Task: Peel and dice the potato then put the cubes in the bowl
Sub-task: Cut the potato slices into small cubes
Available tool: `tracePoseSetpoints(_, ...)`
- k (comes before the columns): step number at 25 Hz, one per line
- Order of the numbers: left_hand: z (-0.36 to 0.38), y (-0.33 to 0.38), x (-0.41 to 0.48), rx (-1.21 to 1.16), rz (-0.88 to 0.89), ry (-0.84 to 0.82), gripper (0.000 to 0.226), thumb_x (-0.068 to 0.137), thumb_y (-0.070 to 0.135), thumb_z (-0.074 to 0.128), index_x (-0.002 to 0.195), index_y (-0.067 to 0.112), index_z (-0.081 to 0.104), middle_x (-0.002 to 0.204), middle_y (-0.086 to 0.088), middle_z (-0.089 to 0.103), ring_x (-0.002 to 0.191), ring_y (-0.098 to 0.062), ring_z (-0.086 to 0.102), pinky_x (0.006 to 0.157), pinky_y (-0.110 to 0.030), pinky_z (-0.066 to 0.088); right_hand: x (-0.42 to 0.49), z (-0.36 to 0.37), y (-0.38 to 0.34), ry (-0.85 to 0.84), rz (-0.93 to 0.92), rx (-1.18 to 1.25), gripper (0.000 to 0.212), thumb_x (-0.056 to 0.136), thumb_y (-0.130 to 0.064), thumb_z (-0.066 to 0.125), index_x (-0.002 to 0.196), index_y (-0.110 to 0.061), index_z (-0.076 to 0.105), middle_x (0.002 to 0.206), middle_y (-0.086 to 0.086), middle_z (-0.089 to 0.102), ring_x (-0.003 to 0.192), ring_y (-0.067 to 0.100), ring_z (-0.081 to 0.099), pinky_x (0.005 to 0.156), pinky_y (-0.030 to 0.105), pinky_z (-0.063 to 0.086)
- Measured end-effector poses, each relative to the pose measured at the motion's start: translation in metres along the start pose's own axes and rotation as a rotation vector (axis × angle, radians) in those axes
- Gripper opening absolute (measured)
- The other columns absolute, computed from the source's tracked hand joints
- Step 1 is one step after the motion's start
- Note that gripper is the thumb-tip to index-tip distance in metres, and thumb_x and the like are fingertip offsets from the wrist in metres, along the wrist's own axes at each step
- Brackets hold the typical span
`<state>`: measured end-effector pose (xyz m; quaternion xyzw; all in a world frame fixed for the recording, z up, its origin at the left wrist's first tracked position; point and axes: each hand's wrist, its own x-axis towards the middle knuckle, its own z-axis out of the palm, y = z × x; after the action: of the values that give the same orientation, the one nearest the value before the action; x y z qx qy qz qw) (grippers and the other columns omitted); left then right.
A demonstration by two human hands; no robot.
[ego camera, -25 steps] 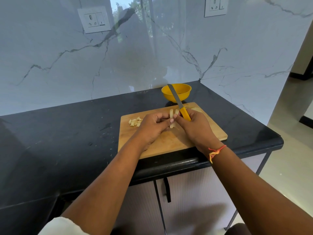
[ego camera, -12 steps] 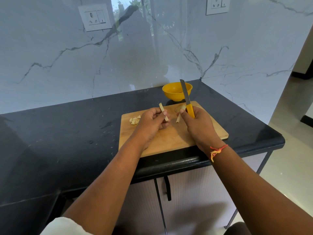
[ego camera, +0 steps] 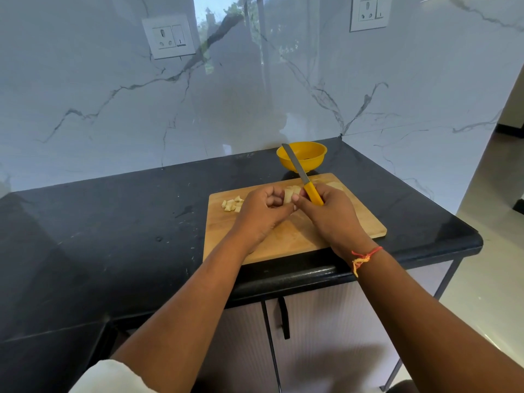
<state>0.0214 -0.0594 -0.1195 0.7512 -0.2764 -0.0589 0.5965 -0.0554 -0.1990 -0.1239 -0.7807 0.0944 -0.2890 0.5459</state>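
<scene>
Currently left grip (ego camera: 263, 211) pinches the potato strips (ego camera: 289, 194) mid-frame over the cutting board (ego camera: 354, 222), long axis up-frame. Right grip (ego camera: 326, 214), just beside, clenches the knife (ego camera: 297, 168), blade angled upper-left across the bowl (ego camera: 312, 163).

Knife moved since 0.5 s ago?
Yes. The knife tilted left: its tip was right of the middle of the bowl, now over its left rim. The right hand grips it; the left hand holds potato sticks.
</scene>
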Motion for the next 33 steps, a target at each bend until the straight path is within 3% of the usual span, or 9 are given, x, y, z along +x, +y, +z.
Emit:
tracePoseSetpoints(4, -0.023, 0.003, -0.004, 0.345, 0.014, 0.165, 0.021, 0.085, 0.03, 0.079, 0.104, 0.026, 0.07, 0.095, 0.012, 0.071, 0.089, -0.002, 0.066, 0.076, -0.018, 0.052, 0.002, 0.002, 0.005, 0.034, 0.012, -0.074, 0.013, 0.092, -0.039, 0.067, 0.094, -0.027, 0.072, 0.081, -0.009, 0.069, 0.079, 0.005, 0.062, 0.069, 0.022, 0.045)
tracePoseSetpoints(6, -0.044, -0.001, -0.008, 0.516, 0.013, 0.21, 0.017, 0.086, 0.027, 0.077, 0.102, 0.027, 0.07, 0.092, 0.017, 0.066, 0.085, 0.0, 0.062, 0.068, -0.012, 0.043, 0.003, 0.005, 0.007, 0.041, -0.002, -0.177, 0.015, 0.093, -0.041, 0.066, 0.097, -0.027, 0.071, 0.084, -0.01, 0.068, 0.081, 0.006, 0.061, 0.071, 0.025, 0.048)
tracePoseSetpoints(10, -0.068, -0.008, -0.018, 0.71, 0.017, 0.222, 0.018, 0.089, 0.023, 0.075, 0.107, 0.023, 0.073, 0.104, 0.008, 0.068, 0.082, -0.001, 0.055, 0.069, -0.012, 0.039, 0.003, 0.01, 0.006, 0.035, -0.066, -0.332, 0.016, 0.094, -0.04, 0.064, 0.092, -0.025, 0.069, 0.078, -0.009, 0.065, 0.074, 0.006, 0.058, 0.062, 0.019, 0.044)
tracePoseSetpoints(15, -0.068, -0.008, -0.018, 0.818, 0.041, 0.256, 0.028, 0.09, 0.026, 0.073, 0.117, 0.017, 0.072, 0.12, -0.002, 0.069, 0.105, -0.012, 0.059, 0.09, -0.024, 0.044, 0.001, 0.01, 0.006, 0.042, -0.085, -0.36, 0.016, 0.095, -0.039, 0.063, 0.094, -0.024, 0.068, 0.077, -0.008, 0.063, 0.072, 0.006, 0.057, 0.062, 0.02, 0.045)
tracePoseSetpoints(17, -0.062, -0.006, -0.017, 0.843, 0.121, 0.299, 0.027, 0.089, 0.028, 0.074, 0.114, 0.017, 0.075, 0.113, -0.001, 0.07, 0.107, -0.015, 0.059, 0.088, -0.021, 0.041, 0.001, 0.01, 0.006, 0.053, -0.101, -0.379, 0.02, 0.097, -0.04, 0.059, 0.093, -0.022, 0.067, 0.075, -0.007, 0.062, 0.07, 0.007, 0.057, 0.061, 0.023, 0.045)
tracePoseSetpoints(19, -0.047, -0.001, -0.015, 0.846, 0.197, 0.267, 0.021, 0.09, 0.031, 0.073, 0.108, 0.02, 0.077, 0.097, 0.004, 0.065, 0.092, -0.011, 0.055, 0.075, -0.015, 0.034, 0.001, 0.011, 0.005, 0.071, -0.111, -0.414, 0.028, 0.101, -0.042, 0.051, 0.09, -0.02, 0.065, 0.072, -0.005, 0.06, 0.067, 0.009, 0.056, 0.058, 0.027, 0.043)
tracePoseSetpoints(25, -0.001, 0.0, 0.006, 0.846, 0.296, 0.126, 0.016, 0.086, 0.028, 0.076, 0.076, 0.015, 0.076, 0.073, 0.005, 0.063, 0.073, -0.012, 0.054, 0.074, -0.037, 0.047, 0.0, 0.015, 0.001, 0.113, -0.144, -0.475, 0.032, 0.104, -0.029, 0.038, 0.105, -0.016, 0.067, 0.08, -0.001, 0.065, 0.073, 0.015, 0.059, 0.059, 0.03, 0.037)
tracePoseSetpoints(30, -0.001, -0.006, 0.007, 0.758, 0.303, 0.17, 0.009, 0.089, 0.018, 0.073, 0.085, 0.02, 0.08, 0.081, 0.01, 0.073, 0.065, 0.005, 0.049, 0.067, -0.007, 0.033, 0.001, 0.018, 0.0, 0.092, -0.167, -0.608, 0.032, 0.099, -0.028, 0.045, 0.119, -0.016, 0.066, 0.084, 0.003, 0.068, 0.072, 0.016, 0.06, 0.058, 0.03, 0.042)
tracePoseSetpoints(33, -0.004, -0.012, 0.009, 0.75, 0.213, 0.214, 0.015, 0.092, 0.018, 0.068, 0.083, 0.022, 0.079, 0.077, 0.009, 0.072, 0.069, -0.002, 0.056, 0.068, -0.024, 0.046, -0.003, 0.018, -0.006, 0.028, -0.156, -0.671, 0.026, 0.098, -0.029, 0.046, 0.097, -0.016, 0.068, 0.076, 0.003, 0.064, 0.071, 0.02, 0.061, 0.06, 0.034, 0.05)
